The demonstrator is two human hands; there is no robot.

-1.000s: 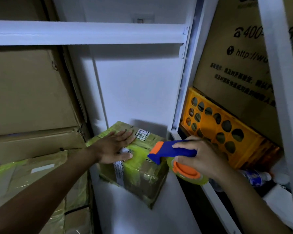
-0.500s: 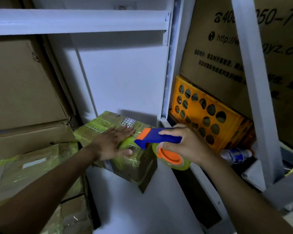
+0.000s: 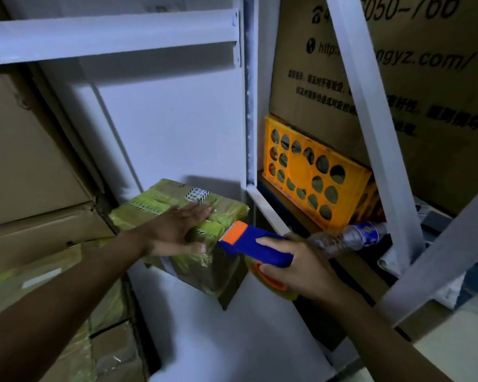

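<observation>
– Yellow-green tape covers the small cardboard parcel (image 3: 160, 201), which sits on the white shelf (image 3: 232, 326), set back near the rear panel and close to the upright post (image 3: 250, 106).
– And the hands?
– The left hand (image 3: 177, 230) lies flat on the parcel's top, fingers straight and together, with the thumb spread along the near edge. The right hand (image 3: 301, 267) is wrapped round the blue handle of a tape dispenser (image 3: 242, 244). The dispenser's orange head is at the parcel's upper right edge; whether it touches cannot be told.
– What surrounds them?
– Brown cartons (image 3: 25, 161) are stacked at left, just beside the parcel. In the next bay to the right, an orange perforated crate (image 3: 309, 172) stands before a large printed carton (image 3: 425, 92). A clear plastic bottle (image 3: 351, 237) lies on its side just behind the right hand.
</observation>
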